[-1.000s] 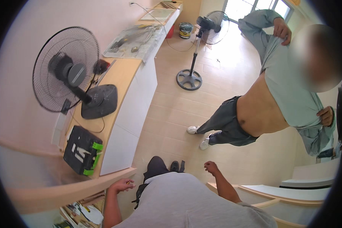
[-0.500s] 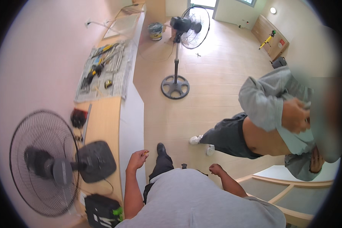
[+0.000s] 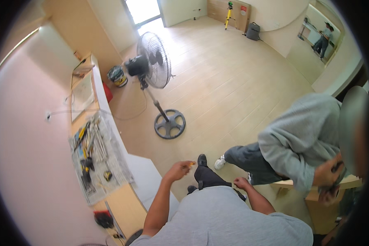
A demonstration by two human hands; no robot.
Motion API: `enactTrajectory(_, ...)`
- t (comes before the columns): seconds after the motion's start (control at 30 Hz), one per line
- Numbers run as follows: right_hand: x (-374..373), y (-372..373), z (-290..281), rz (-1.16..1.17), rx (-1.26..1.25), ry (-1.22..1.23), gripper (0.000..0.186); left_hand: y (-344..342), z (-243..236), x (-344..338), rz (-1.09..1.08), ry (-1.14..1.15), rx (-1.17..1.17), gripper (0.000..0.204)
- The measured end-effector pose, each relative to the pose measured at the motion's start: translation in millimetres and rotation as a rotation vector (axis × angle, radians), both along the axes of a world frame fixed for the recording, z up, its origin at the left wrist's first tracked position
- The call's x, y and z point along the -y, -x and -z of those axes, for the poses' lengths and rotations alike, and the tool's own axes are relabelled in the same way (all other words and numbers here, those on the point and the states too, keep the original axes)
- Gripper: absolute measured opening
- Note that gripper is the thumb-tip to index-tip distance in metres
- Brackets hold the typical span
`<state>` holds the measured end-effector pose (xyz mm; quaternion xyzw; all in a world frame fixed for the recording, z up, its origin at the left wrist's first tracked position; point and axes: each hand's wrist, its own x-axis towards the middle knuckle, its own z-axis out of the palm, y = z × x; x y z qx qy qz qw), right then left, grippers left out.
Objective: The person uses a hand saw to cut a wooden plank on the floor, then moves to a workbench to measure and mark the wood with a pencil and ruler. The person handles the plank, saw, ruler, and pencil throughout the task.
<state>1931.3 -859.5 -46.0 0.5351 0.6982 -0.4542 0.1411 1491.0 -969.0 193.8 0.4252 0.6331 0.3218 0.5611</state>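
Observation:
My left hand [image 3: 178, 171] is raised in front of me at the middle left, its fingers pinched on a small orange-yellow piece [image 3: 192, 163] too small to name. My right hand [image 3: 242, 183] hangs low beside my waist with its fingers curled in; whether anything is inside them is hidden. Neither hand touches the long wooden counter [image 3: 129, 201] on my left. On that counter a plastic-covered sheet [image 3: 118, 174] carries several hand tools, a yellow-black drill [image 3: 86, 168] and a tape measure [image 3: 107, 175].
A black pedestal fan [image 3: 169, 124] stands ahead on the tiled floor, a bucket [image 3: 117, 76] behind it. Close on my right a person in a grey top [image 3: 301, 131] handles a dark object. Far off are a yellow tripod [image 3: 228, 18], a backpack [image 3: 253, 31] and a mirror [image 3: 315, 39].
My view has swung to the right and I have turned from the counter. The near fan has mostly left the picture. The person on my right has lowered their top and holds a dark object.

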Motion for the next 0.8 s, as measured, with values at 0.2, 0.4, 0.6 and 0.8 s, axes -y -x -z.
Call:
enactTrajectory(0.2, 42.8, -28.0, 92.0, 0.468, 0.117, 0.306, 0.027, 18.3, 7.3, -131.9, 0.376, -0.050, -0.143, 0.033)
enactTrajectory(0.4, -44.6, 54.4, 57.8, 0.434, -0.241, 0.072, 0.031, 94.9, 13.2, -243.7, 0.479, -0.141, -0.417, 0.031)
enactTrajectory(0.6, -193.1, 121.4, -19.6, 0.812, -0.317, 0.119, 0.021, 116.5, 3.0, -339.1, 0.536, -0.214, -0.400, 0.030)
enactTrajectory(0.8, -269.7, 128.0, -20.6, 0.812, -0.329, 0.146, 0.018, 120.2, -26.5, -428.5, 0.840, -0.300, -0.376, 0.026)
